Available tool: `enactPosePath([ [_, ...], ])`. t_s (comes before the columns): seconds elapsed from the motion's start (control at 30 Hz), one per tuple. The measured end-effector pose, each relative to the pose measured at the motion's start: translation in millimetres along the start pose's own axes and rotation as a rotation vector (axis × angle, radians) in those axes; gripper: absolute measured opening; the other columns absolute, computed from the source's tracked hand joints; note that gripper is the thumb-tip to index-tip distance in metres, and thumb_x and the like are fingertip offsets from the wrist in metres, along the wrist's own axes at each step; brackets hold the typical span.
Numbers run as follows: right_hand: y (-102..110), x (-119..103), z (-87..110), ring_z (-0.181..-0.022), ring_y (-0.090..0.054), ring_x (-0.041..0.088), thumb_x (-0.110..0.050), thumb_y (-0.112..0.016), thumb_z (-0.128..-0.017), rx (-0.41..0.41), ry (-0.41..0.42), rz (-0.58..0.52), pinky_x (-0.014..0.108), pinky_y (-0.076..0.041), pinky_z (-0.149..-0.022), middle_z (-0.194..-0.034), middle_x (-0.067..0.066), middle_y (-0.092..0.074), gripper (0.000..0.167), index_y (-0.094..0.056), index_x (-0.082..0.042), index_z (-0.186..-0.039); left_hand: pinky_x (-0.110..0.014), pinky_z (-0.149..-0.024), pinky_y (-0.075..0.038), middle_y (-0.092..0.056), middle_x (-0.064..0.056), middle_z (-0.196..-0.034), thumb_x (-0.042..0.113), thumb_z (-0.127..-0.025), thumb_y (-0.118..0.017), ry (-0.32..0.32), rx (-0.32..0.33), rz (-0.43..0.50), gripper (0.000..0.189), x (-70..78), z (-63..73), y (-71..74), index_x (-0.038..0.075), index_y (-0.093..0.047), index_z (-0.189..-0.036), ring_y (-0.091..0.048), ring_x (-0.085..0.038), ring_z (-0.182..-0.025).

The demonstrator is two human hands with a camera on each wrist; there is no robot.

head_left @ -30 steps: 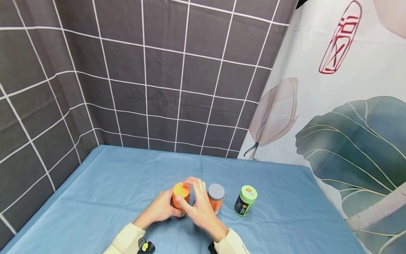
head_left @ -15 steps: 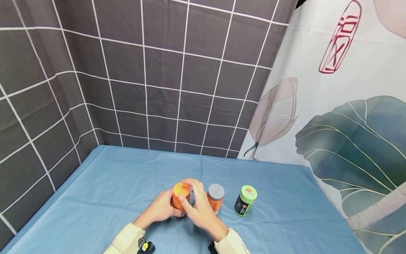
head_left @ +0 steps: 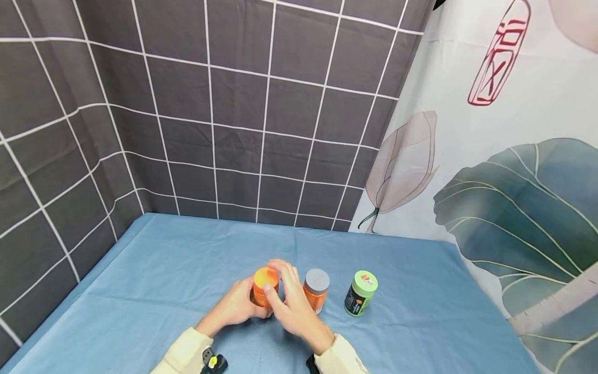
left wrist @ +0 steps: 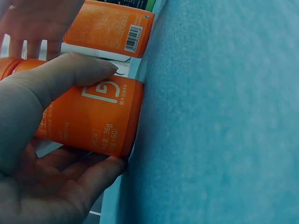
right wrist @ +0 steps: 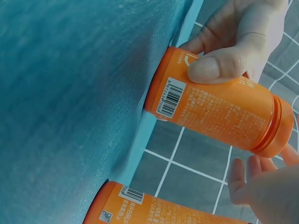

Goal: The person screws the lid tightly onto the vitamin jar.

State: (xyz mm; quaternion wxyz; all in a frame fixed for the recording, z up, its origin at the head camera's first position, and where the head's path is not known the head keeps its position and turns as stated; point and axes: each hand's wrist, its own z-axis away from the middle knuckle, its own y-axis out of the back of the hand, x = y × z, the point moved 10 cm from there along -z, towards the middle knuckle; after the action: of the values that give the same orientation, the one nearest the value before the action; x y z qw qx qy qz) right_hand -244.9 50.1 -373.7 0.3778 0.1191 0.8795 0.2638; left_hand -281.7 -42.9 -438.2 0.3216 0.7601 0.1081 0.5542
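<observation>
An orange jar [head_left: 264, 297] with an orange lid [head_left: 266, 277] stands upright on the blue cloth, its base at the cloth in both wrist views. My left hand [head_left: 239, 304] grips the jar's body from the left, thumb along the printed label in the left wrist view. From the right, my right hand [head_left: 295, 310] holds the lid, thumb at its near edge and fingers at its far edge. In the right wrist view the lid [right wrist: 281, 129] sits on the jar's neck, with the right hand's fingertips close around it.
Just right of my right hand stands another orange jar [head_left: 315, 300] with a grey lid. Farther right is a green-lidded jar [head_left: 361, 294] with a black label. A dark grid-patterned curtain [head_left: 233, 93] rises behind the blue-covered table [head_left: 187, 249].
My right thumb has shifted slightly to the right across the lid's near edge. The left hand keeps its hold on the jar; the head view has tilted a little.
</observation>
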Motion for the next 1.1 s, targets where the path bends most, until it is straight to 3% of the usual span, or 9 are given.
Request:
enactPosePath([
  [0.17, -1.7, -0.5, 1.6, -0.12, -0.038, 0.013, -0.02, -0.048, -0.093, -0.018, 0.005, 0.026, 0.043, -0.033, -0.092, -0.13, -0.004, -0.044, 0.036, -0.043, -0.017, -0.129, -0.027, -0.069, -0.045, -0.061, 0.008, -0.089, 0.024, -0.056, -0.083, -0.001, 0.003, -0.017, 0.059, 0.3, -0.1, -0.3, 0.015, -0.057, -0.107, -0.054, -0.008, -0.075],
  [0.7, 3.1, 4.5, -1.6, -0.11, -0.04, 0.009, -0.032, -0.057, -0.089, 0.037, -0.031, 0.007, 0.032, -0.037, -0.091, -0.12, -0.009, -0.046, 0.036, -0.048, -0.016, -0.12, -0.025, -0.069, -0.044, -0.061, 0.008, -0.09, 0.025, -0.055, -0.084, -0.03, 0.015, -0.032, 0.062, 3.4, -1.9, 1.2, 0.016, -0.056, -0.111, -0.053, -0.008, -0.075],
  [0.97, 1.7, 2.7, -0.2, -0.121, -0.035, 0.012, -0.028, -0.05, -0.093, 0.019, -0.037, 0.003, 0.037, -0.034, -0.098, -0.134, -0.006, -0.04, 0.041, -0.039, -0.024, -0.133, -0.026, -0.068, -0.045, -0.061, 0.009, -0.088, 0.024, -0.056, -0.084, -0.036, 0.002, -0.024, 0.057, 0.5, -1.6, 0.1, 0.016, -0.056, -0.105, -0.055, -0.006, -0.075],
  [1.1, 0.1, -0.4, 0.1, -0.122, -0.037, 0.014, -0.021, -0.049, -0.093, 0.0, -0.009, 0.009, 0.039, -0.034, -0.098, -0.133, 0.0, -0.043, 0.04, -0.04, -0.021, -0.132, -0.026, -0.069, -0.046, -0.062, 0.008, -0.089, 0.024, -0.056, -0.084, -0.035, 0.003, -0.024, 0.059, -0.3, -1.3, -0.5, 0.016, -0.056, -0.107, -0.055, -0.006, -0.076],
])
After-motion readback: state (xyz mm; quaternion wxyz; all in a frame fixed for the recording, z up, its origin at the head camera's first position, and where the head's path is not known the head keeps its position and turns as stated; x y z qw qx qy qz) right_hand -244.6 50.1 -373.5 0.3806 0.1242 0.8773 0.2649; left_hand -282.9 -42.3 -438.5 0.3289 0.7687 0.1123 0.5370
